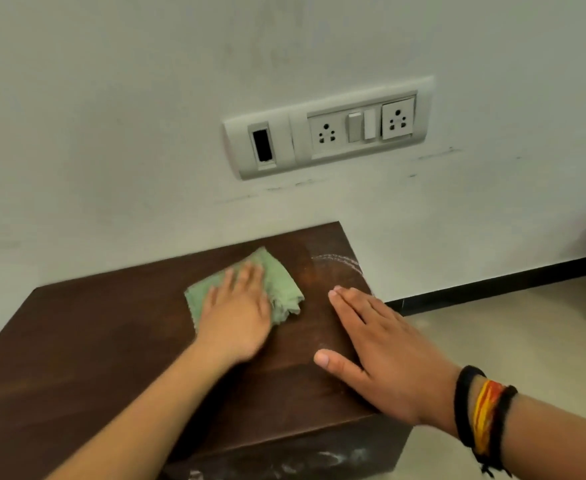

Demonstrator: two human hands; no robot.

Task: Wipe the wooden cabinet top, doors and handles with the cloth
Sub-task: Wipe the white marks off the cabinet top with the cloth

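The dark wooden cabinet top (pixel 87 344) fills the lower left and middle of the head view. A crumpled green cloth (pixel 281 285) lies on it near the back. My left hand (pixel 236 317) presses flat on the cloth, palm down, blurred by motion. My right hand (pixel 381 355) rests flat on the top's right edge, fingers together, holding nothing. A whitish dusty arc (pixel 340 259) marks the far right corner of the top. The cabinet's front face (pixel 302 459) shows pale smears at the bottom; doors and handles are out of view.
A white wall rises directly behind the cabinet, with a socket and switch panel (pixel 329 128) above the top. To the right lies a pale tiled floor (pixel 509 334) with a dark skirting strip (pixel 492 284) along the wall. My right wrist wears black and orange bands (pixel 485 417).
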